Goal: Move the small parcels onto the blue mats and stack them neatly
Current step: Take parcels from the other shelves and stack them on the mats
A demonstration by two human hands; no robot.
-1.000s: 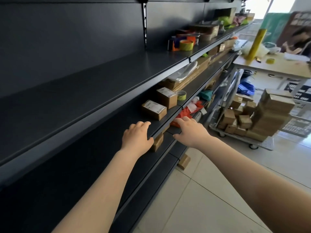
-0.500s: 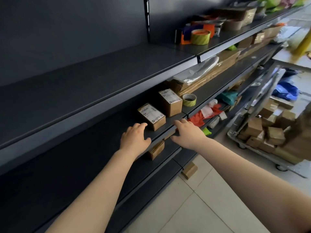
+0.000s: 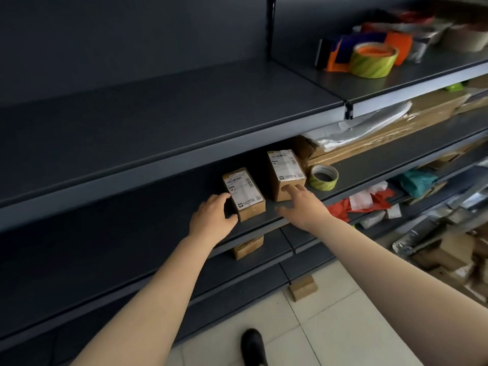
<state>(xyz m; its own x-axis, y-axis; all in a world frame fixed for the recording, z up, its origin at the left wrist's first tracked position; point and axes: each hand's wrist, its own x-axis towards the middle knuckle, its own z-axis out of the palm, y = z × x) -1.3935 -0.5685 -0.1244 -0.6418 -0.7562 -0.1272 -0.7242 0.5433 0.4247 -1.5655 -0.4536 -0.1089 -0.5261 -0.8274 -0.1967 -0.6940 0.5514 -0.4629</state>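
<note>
Two small brown parcels with white labels stand on the dark middle shelf (image 3: pixel 132 241). My left hand (image 3: pixel 212 219) reaches over the shelf's front edge, its fingers touching the left side of the nearer parcel (image 3: pixel 244 194). My right hand (image 3: pixel 301 204) stretches toward the farther parcel (image 3: pixel 285 171), with its fingertips on that parcel's front face. Neither hand has closed round a parcel. No blue mat is in view.
A green-striped tape roll (image 3: pixel 324 177) lies right of the parcels, another (image 3: pixel 373 59) on the top shelf. Flat cartons and plastic wrap (image 3: pixel 369 125) fill the shelf's right. One small box (image 3: pixel 248 247) sits a shelf below, another (image 3: pixel 302 287) on the tiled floor. My shoe (image 3: pixel 253 346) shows below.
Both hands have left the shelf's front edge and reached forward to the two parcels. The view has come closer to the shelf and turned down, so the cart at the right is mostly out of frame.
</note>
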